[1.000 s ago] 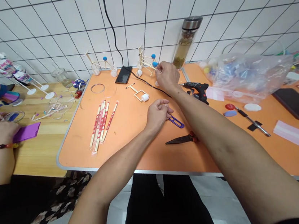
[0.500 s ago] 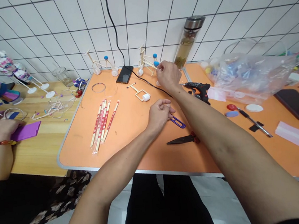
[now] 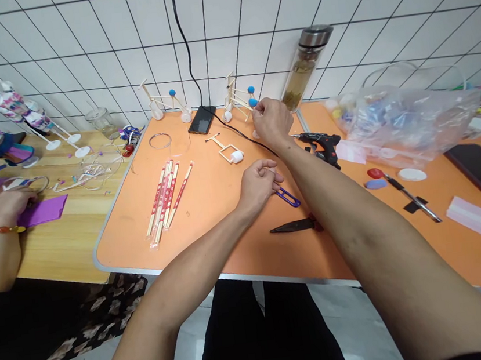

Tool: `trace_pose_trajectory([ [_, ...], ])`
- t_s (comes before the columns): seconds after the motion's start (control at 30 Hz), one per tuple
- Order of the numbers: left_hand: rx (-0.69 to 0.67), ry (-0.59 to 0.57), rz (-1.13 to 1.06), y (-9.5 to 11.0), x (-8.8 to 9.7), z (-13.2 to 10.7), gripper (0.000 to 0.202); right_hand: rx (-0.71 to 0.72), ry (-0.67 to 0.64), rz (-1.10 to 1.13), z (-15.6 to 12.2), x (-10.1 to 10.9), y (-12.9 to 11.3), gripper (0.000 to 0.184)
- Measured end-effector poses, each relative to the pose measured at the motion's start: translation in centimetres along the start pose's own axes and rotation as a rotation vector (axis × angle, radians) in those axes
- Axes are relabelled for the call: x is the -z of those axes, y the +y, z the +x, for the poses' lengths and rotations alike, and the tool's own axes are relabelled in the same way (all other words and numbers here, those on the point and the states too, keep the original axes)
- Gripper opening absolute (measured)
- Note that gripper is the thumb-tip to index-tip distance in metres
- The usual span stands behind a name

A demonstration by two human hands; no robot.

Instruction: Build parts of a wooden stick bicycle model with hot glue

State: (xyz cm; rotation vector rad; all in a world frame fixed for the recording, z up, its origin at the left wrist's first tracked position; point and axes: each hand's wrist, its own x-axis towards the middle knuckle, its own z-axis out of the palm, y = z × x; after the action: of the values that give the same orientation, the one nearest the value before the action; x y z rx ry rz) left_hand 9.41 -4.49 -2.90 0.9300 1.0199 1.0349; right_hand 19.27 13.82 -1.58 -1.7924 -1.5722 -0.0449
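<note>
While the right hand [image 3: 272, 122] reaches to the far edge of the orange table [image 3: 212, 236], we see its fingers bunched tight, thumb and forefinger pinched on a thin rod of the stick model [image 3: 234, 96], a small upright frame of pale sticks tipped with blue balls that stands close to the tiled wall. The left hand [image 3: 259, 183] rests nearer to us at mid-table, its fingers curled into a loose fist over one end of a purple loop [image 3: 289, 198], whose free end lies flat on the table and points toward the right forearm; a pale sliver shows at the fingertips, and we cannot tell what it is. Black snips [image 3: 292, 227] lie just beyond the loop on the near side, partly under the right forearm. A hot glue gun [image 3: 323, 145] sits just right of the right wrist. A phone [image 3: 201, 120] lies left of the model, with a black cable [image 3: 181, 35] running up the wall. Further left we find a small wooden frame [image 3: 225, 148] with a white wheel and a bundle of wrapped chopsticks [image 3: 166, 199]. A bottle [image 3: 303, 70] stands behind the right hand, and a plastic bag [image 3: 404, 119] lies well to the right. On the adjoining wooden table [image 3: 68, 242], a co-worker's hand [image 3: 9, 202] presses on a purple sheet [image 3: 38, 212].
</note>
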Motion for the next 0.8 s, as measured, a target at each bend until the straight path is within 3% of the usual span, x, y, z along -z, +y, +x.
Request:
trace_pose_trajectory([
  [0.17, 0.004, 0.001, -0.003, 0.1, 0.0, 0.0, 0.015, 0.010, 0.024, 0.026, 0.2, -0.5, 0.3, 0.016],
  [0.4, 0.000, -0.006, -0.004, 0.0, 0.0, 0.0, 0.015, -0.040, -0.078, -0.062, -0.3, 0.7, -0.7, 0.021],
  [0.8, -0.008, -0.010, -0.007, -0.2, 0.1, 0.0, 0.015, -0.045, -0.052, -0.037, -0.3, 0.8, -1.0, 0.021],
])
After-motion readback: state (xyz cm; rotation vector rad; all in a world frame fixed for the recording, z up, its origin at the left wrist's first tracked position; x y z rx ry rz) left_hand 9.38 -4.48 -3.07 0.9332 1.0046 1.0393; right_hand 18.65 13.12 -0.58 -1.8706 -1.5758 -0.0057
